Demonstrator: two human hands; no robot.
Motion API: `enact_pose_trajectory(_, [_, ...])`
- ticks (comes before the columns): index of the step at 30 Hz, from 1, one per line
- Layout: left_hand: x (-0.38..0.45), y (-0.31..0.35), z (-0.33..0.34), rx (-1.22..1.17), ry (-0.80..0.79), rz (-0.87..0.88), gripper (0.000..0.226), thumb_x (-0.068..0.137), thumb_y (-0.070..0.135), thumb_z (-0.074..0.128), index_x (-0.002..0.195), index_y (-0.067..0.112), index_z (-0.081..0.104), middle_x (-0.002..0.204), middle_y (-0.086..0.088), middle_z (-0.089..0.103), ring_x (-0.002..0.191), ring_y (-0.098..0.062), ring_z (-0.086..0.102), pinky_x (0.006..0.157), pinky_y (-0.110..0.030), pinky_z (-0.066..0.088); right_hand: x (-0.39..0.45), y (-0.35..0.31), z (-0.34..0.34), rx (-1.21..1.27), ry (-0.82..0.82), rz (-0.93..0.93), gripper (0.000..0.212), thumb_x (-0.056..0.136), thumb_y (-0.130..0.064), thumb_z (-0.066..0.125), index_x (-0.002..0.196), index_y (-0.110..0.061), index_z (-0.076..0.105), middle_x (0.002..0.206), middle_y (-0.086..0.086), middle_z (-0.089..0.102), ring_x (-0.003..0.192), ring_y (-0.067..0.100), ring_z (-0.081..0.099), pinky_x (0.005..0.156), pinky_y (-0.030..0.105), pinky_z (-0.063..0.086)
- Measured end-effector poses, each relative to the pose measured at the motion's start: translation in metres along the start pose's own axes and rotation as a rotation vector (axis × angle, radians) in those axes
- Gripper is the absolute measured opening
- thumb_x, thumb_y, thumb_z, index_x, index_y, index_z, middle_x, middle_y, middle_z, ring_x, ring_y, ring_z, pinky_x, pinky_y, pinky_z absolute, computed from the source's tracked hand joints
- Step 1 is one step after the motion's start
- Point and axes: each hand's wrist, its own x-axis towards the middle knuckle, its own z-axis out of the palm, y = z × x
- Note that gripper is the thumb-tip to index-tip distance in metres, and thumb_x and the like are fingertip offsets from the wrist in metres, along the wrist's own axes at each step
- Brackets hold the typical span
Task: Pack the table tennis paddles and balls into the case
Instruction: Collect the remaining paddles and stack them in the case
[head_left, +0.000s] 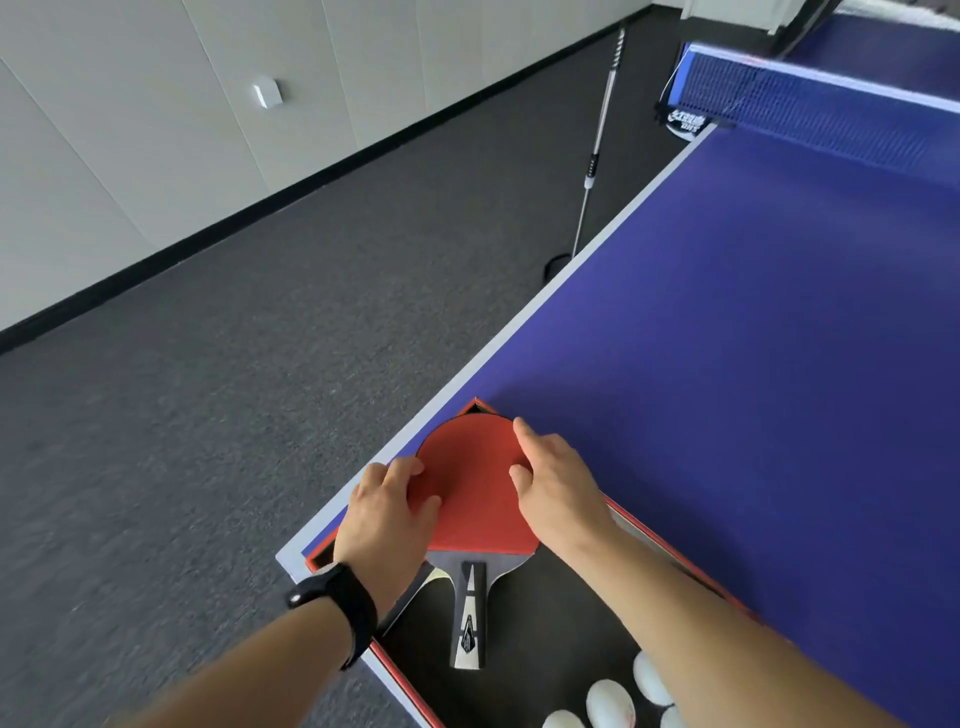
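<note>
Where the grey carpet floor (218, 415) meets the pale wall, the blue worktop (753, 338) fills the right of the view, its net (810, 104) stretched across the far end and a metal pole (597, 156) standing just beside its left edge. At the near corner of the worktop lies the case (550, 623), red-rimmed with a dark lining, open to the camera. The paddle (472, 499) lies in the case's far end, red rubber face up, with its handle (470, 618) pointing toward the person. The left hand (384, 514), with a black band (345, 608) on its wrist, has its fingers spread over the paddle's left edge and thumb on the red face. The right hand (558, 483) rests on the paddle's right edge, fingers loosely spread and closed around nothing. White balls (610, 704) sit together in the case's near end, partly hidden by the right forearm.
</note>
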Motion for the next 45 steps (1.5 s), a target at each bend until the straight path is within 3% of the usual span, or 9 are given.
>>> enact_pose_trajectory(3, [-0.003,0.003,0.0,0.076,0.008,0.076,0.042,0.084,0.035,0.062,0.125,0.028,0.056,0.119,0.002,0.05,0.108,-0.023,0.051,0.08,-0.035,0.048,-0.012,0.001,0.01,-0.156,0.114,-0.067,0.039,0.085,-0.029,0.068,0.122,-0.018,0.06,0.112,0.008,0.052,0.094,0.029,0.052,0.075,0.039,0.053])
enact_pose_trajectory(6, [-0.003,0.009,0.003,0.141,-0.043,0.108,0.046,0.084,0.039,0.06,0.127,0.026,0.052,0.124,0.002,0.047,0.113,-0.023,0.049,0.084,-0.039,0.05,-0.019,0.004,0.013,-0.263,0.11,-0.087,0.045,0.077,-0.035,0.075,0.117,-0.018,0.062,0.105,0.007,0.054,0.083,0.026,0.056,0.065,0.039,0.055])
enact_pose_trajectory(9, [0.002,0.022,0.001,0.257,-0.105,0.056,0.044,0.08,0.037,0.055,0.122,0.023,0.05,0.124,-0.001,0.046,0.112,-0.026,0.048,0.089,-0.042,0.046,-0.023,0.006,0.003,-0.2,0.026,-0.086,0.049,0.089,-0.038,0.061,0.132,-0.019,0.049,0.122,0.007,0.047,0.1,0.028,0.053,0.082,0.042,0.051])
enact_pose_trajectory(12, [0.006,0.048,-0.001,0.43,-0.143,0.113,0.043,0.08,0.037,0.052,0.12,0.023,0.049,0.13,-0.001,0.041,0.115,-0.027,0.044,0.092,-0.043,0.042,-0.036,0.02,-0.028,-0.152,0.075,-0.063,0.056,0.093,-0.039,0.053,0.143,-0.021,0.036,0.136,0.005,0.043,0.116,0.028,0.048,0.091,0.042,0.048])
enact_pose_trajectory(16, [0.004,0.118,0.01,0.23,-0.191,0.263,0.052,0.082,0.03,0.051,0.133,0.024,0.044,0.147,-0.004,0.037,0.13,-0.031,0.038,0.106,-0.047,0.032,-0.07,0.059,-0.098,-0.165,0.216,0.097,0.062,0.096,-0.038,0.047,0.15,-0.021,0.023,0.153,0.008,0.03,0.134,0.03,0.036,0.105,0.041,0.04])
enact_pose_trajectory(22, [-0.053,0.277,0.045,0.007,-0.286,0.648,0.055,0.089,0.03,0.055,0.14,0.021,0.038,0.146,-0.002,0.043,0.128,-0.029,0.041,0.103,-0.044,0.035,-0.163,0.142,-0.207,-0.146,0.429,0.382,0.066,0.098,-0.038,0.044,0.153,-0.023,0.011,0.161,0.005,0.014,0.144,0.028,0.02,0.116,0.041,0.026])
enact_pose_trajectory(29, [-0.195,0.41,0.134,-0.082,-0.554,0.942,0.051,0.093,0.035,0.05,0.141,0.022,0.037,0.145,0.0,0.045,0.132,-0.022,0.04,0.1,-0.035,0.038,-0.327,0.265,-0.278,-0.109,0.647,0.697,0.065,0.096,-0.034,0.049,0.153,-0.02,0.019,0.157,0.005,0.025,0.14,0.028,0.026,0.113,0.043,0.031])
enact_pose_trajectory(38, [-0.429,0.445,0.299,0.242,-0.938,1.072,0.066,0.084,0.056,0.054,0.139,0.025,0.037,0.136,0.001,0.051,0.124,-0.021,0.05,0.096,-0.04,0.046,-0.539,0.438,-0.266,-0.056,0.507,1.133,0.062,0.095,-0.035,0.047,0.151,-0.022,0.024,0.149,0.006,0.035,0.132,0.032,0.035,0.106,0.043,0.034])
enact_pose_trajectory(45, [-0.499,0.45,0.372,0.525,-0.963,1.093,0.067,0.083,0.044,0.062,0.137,0.02,0.03,0.133,-0.004,0.047,0.118,-0.026,0.051,0.09,-0.04,0.048,-0.605,0.514,-0.245,-0.016,0.305,1.235,0.056,0.095,-0.041,0.045,0.145,-0.024,0.027,0.143,0.006,0.039,0.128,0.033,0.038,0.096,0.046,0.041])
